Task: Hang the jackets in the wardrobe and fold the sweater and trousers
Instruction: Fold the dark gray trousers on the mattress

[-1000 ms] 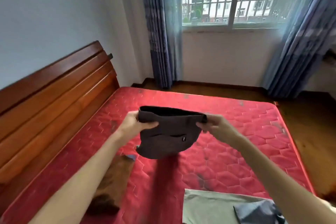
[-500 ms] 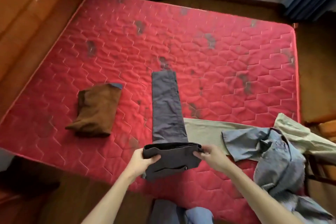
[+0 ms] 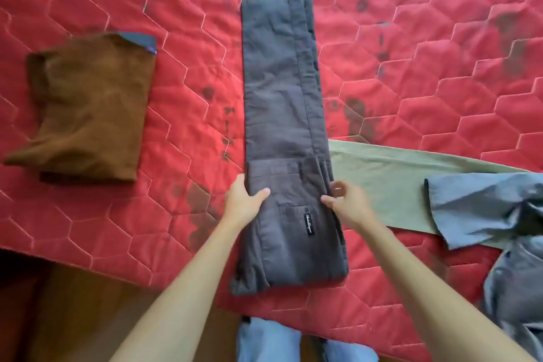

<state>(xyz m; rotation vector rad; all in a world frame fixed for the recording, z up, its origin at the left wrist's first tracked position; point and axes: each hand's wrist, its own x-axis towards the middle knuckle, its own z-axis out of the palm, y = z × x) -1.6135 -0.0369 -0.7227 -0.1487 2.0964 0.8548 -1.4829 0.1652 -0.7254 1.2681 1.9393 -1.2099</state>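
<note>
Red quilted mattress (image 3: 411, 38) carries everything. Down its middle lie the grey trousers (image 3: 279, 82), with the legs stacked and running away from the person. The waist end is turned back over them at the near edge, so that part lies doubled. To the left and well apart sits the brown sweater (image 3: 88, 103), already folded. On the right a green garment (image 3: 382, 182) runs out from the trousers' edge, and a blue-grey jacket (image 3: 482, 203) lies crumpled across it.

The left hand (image 3: 244, 200) holds the left side of the doubled part, thumb on top and fingers at the edge. The right hand (image 3: 349, 203) is at the right side with its thumb tip touching the cloth and its fingers curled. I cannot tell whether it actually pinches the layers.

The trousers look like soft woven cloth: limp, light enough to lift by two corners, with no stiffness apart from the waistband and seams. Stacked layers like these probably slide over each other, so the next fold is best taken at both side edges together, pinching through every layer near the firm waistband. A small black label (image 3: 308, 223) by the pocket marks the upper face.
</note>
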